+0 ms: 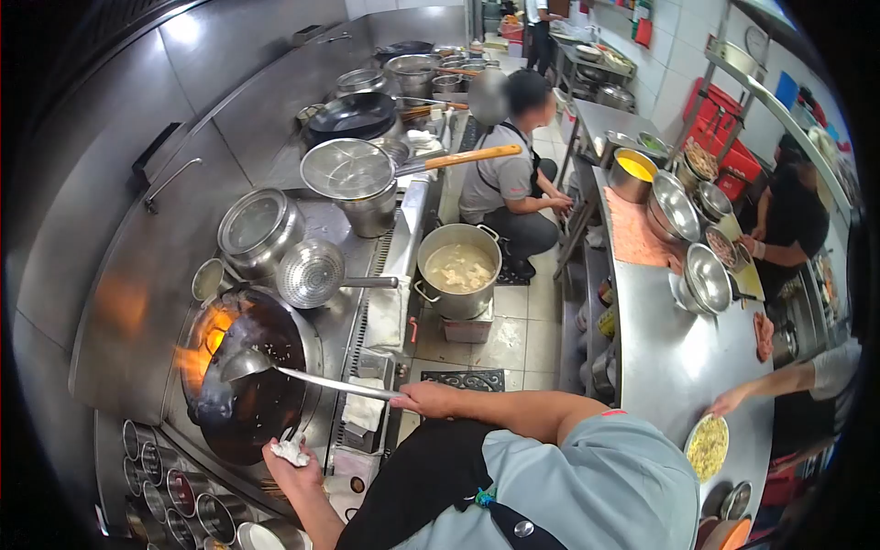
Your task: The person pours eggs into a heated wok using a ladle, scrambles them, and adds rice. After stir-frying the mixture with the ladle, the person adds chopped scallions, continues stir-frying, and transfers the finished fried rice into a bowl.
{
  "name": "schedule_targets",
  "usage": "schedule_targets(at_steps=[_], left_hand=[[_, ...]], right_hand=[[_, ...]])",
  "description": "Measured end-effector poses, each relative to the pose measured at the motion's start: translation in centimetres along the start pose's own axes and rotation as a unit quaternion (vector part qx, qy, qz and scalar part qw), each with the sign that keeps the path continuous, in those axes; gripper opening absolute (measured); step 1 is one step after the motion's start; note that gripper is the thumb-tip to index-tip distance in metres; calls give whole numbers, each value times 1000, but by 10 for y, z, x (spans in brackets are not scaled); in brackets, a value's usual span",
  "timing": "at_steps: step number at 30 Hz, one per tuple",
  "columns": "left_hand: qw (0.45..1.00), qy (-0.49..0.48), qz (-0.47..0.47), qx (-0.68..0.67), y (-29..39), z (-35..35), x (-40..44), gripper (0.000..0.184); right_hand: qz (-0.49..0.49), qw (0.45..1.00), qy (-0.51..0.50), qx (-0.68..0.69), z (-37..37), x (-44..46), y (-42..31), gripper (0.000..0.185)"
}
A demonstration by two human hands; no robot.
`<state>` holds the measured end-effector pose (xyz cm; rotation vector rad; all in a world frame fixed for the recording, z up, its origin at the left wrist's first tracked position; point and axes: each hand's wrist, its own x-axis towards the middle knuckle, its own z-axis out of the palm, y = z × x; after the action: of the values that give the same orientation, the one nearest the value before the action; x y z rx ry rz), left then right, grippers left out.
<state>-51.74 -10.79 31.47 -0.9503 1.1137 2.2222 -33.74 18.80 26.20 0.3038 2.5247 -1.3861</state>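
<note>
My right hand (427,400) is closed around the long handle of a steel ladle (246,365). The ladle's bowl sits inside a dark wok (266,403) on the range, where orange flame (216,332) flares along the far side. My left hand (301,477) is at the wok's near rim, closed on a bunched white cloth (291,452). Whether its fingers also grip the wok through the cloth, I cannot tell. Small pale bits cling to the wok's inner surface.
A perforated skimmer (310,273), lidded pot (259,229) and mesh strainer (348,169) stand beyond the wok. Seasoning tins (218,518) line the near side. A soup pot (460,266) and crouching person (504,174) occupy the aisle. Another person's hand (731,400) touches a food plate (707,447).
</note>
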Motion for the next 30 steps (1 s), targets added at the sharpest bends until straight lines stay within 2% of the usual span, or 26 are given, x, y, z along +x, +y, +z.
schedule_targets(at_steps=[3,4,6,7,9,12,15,18,19,21,22,23,24,25,26,27,29,30], left_hand=[[999,-29,12,-23,-9,-7,39,14],[998,-5,43,-44,-15,-3,52,13],[991,38,96,-86,-24,24,50,14],[991,-19,107,-83,-29,7,81,13],[987,-20,120,-109,-35,33,80,12],[978,-31,157,-135,-54,37,113,12],[975,5,185,-126,-65,46,133,14],[981,76,167,-59,-61,68,113,16],[984,100,136,-58,-54,86,90,19],[979,122,157,-53,-60,85,86,24],[975,133,169,-50,-65,81,82,27],[984,84,149,-51,-71,65,74,29],[990,32,130,-50,-76,37,63,32],[992,-19,110,-50,-80,15,53,36],[989,14,134,-56,-84,8,33,36],[985,47,153,-62,-88,7,1,37],[976,85,177,-92,-102,-21,-54,35],[972,89,178,-124,-113,-47,-76,42]], right_hand=[[-7,1000,-9,-14,5,52,19,72],[7,1000,-15,-16,-18,48,-13,63],[-36,999,1,13,-31,71,-12,53],[-63,998,-2,27,-37,88,-13,49],[-140,988,37,55,-56,122,-24,39],[-77,989,-38,123,-110,184,-83,32],[-34,977,-47,205,-136,254,-132,26],[-30,975,-49,215,-125,351,-163,23],[-17,974,-39,222,-119,379,-180,20],[-18,996,-78,39,-75,497,-171,25],[44,980,-104,162,-68,510,-189,25],[108,945,-128,281,-65,522,-207,26],[206,795,-174,543,-57,560,-209,24],[290,564,-203,747,-48,595,-204,21],[287,389,-289,826,-62,592,-210,13],[265,409,-228,842,-60,599,-216,11],[263,429,-254,826,-68,600,-213,12],[351,490,-257,755,-79,598,-218,11]])
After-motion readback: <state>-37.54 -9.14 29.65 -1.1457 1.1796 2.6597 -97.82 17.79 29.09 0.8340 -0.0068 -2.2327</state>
